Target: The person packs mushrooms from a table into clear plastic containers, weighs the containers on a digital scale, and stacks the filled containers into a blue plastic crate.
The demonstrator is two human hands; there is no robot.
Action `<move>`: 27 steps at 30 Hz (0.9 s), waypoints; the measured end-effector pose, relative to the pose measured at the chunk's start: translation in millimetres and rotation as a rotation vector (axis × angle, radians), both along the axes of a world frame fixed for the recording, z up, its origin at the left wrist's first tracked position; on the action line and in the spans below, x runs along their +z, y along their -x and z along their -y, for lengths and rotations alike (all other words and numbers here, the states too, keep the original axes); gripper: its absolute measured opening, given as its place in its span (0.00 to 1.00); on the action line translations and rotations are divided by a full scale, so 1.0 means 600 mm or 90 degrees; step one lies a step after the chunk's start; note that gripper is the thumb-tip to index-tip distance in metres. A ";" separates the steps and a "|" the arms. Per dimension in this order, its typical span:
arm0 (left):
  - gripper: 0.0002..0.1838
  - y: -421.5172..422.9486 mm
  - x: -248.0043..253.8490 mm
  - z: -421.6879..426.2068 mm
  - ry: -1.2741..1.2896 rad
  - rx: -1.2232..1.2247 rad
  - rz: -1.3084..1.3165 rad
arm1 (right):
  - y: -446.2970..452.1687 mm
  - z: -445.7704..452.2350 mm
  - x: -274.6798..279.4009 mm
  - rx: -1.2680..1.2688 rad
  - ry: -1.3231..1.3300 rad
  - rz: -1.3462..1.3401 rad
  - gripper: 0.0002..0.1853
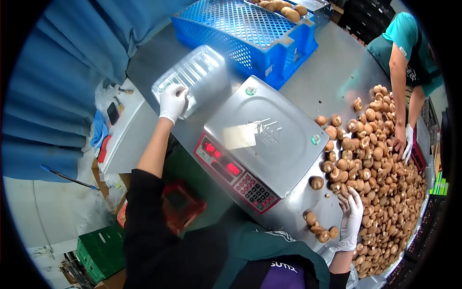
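My left hand (174, 102), in a white glove, has its fingers closed at the near side of a clear plastic tray (204, 67) at the table's left edge. My gloved right hand (351, 219) is at the near edge of a large pile of brown mushrooms (385, 202). Its fingers are apart and bent, with the tips against mushrooms; none is clearly gripped. Between my hands stands a digital scale (269, 139) with red lit numbers. On its metal plate lies a pale square of paper or card (239, 137). A few loose mushrooms (315, 225) lie left of my right hand.
A blue plastic crate (240, 24) stands upside down behind the scale, with a tray of brown mushrooms (281, 8) on top. Across the pile, a co-worker (409, 53) in green reaches into the mushrooms. A green crate (101, 253) and a red stool (185, 207) are below left.
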State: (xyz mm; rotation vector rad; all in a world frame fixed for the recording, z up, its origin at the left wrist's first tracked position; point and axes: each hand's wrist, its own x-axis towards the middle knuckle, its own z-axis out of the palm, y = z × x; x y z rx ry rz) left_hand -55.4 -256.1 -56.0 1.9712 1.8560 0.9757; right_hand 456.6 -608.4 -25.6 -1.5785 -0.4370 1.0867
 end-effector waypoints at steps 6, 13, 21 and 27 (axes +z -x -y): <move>0.05 -0.004 -0.001 -0.007 0.008 0.040 -0.009 | 0.012 0.034 0.001 -0.016 -0.014 -0.015 0.19; 0.12 -0.015 0.010 -0.011 -0.032 -0.080 -0.005 | 0.016 0.073 -0.019 -0.020 0.010 -0.003 0.19; 0.10 0.063 -0.018 -0.101 0.162 -0.035 0.074 | 0.019 0.145 -0.004 -0.098 0.076 0.039 0.19; 0.09 0.109 -0.042 -0.155 0.244 -0.036 0.180 | 0.000 0.215 -0.029 -0.175 0.046 -0.002 0.17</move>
